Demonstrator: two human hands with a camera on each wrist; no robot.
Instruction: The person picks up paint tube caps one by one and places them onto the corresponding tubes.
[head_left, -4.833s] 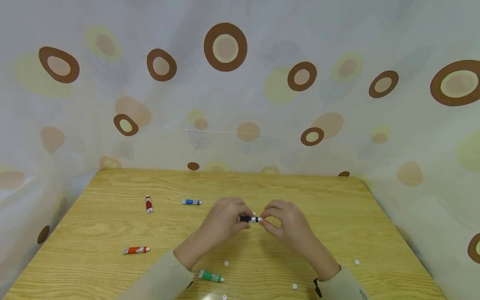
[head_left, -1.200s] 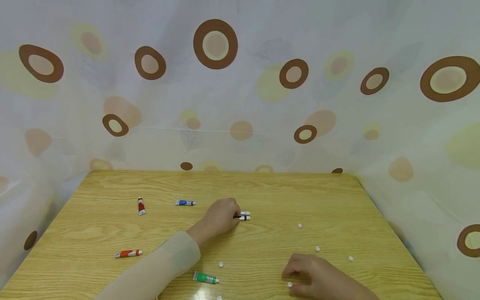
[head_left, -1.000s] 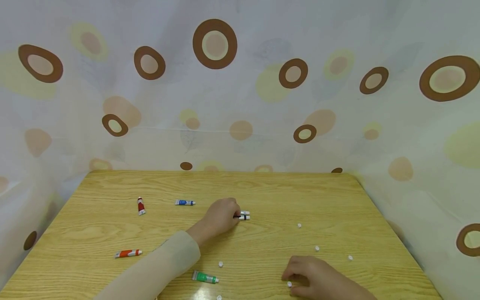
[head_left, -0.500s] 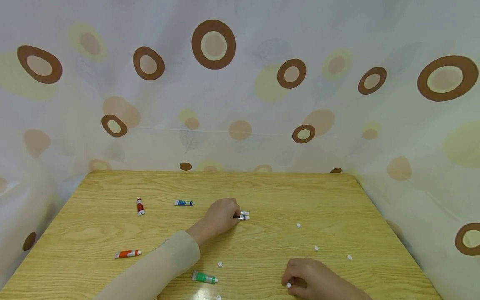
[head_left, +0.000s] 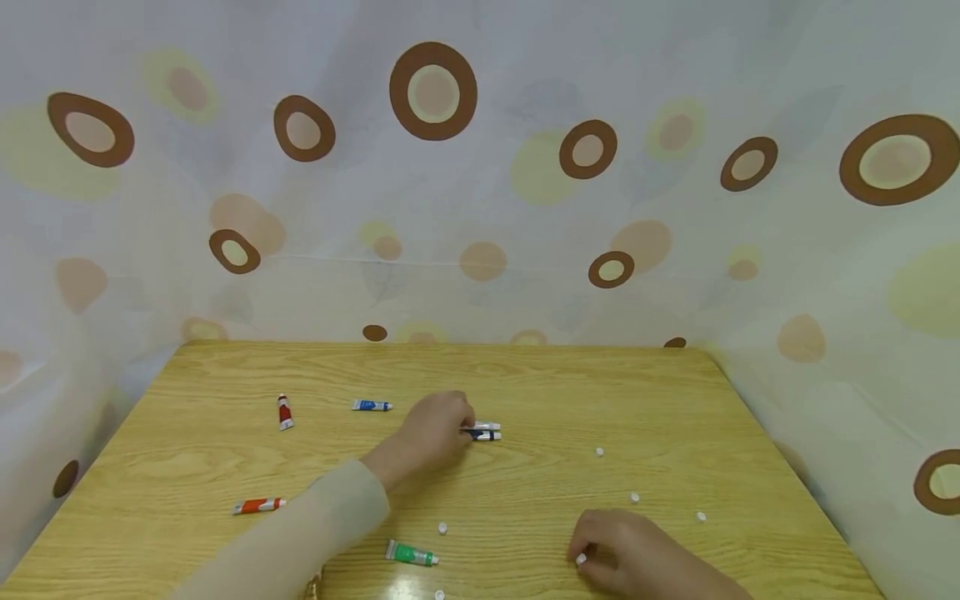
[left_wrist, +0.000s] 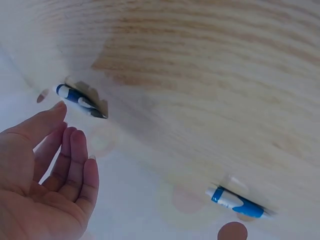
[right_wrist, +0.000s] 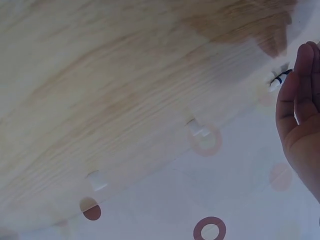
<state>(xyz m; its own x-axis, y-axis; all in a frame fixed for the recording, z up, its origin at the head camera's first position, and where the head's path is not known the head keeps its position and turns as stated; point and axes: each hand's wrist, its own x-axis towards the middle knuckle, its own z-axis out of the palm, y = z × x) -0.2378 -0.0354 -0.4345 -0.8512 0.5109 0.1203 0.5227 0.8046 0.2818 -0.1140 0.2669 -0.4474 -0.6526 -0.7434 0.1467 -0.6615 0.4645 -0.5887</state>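
My left hand is just left of two small paint tubes lying side by side, a navy one and a white-silver one. In the left wrist view, the loosely bent fingers of my left hand stand apart from the navy tube. Near the front of the table, my right hand pinches a small white cap between thumb and forefinger. That cap is hidden in the right wrist view, where my right hand shows at the edge.
Other paint tubes lie left: blue, dark red, orange-red and green. Loose white caps sit right and near the green tube. Patterned cloth surrounds the wooden table.
Both hands were at the navy tube; now it lies beside the white-silver one. My left hand has let go and drawn back left. My right hand moved frontward and took a cap.
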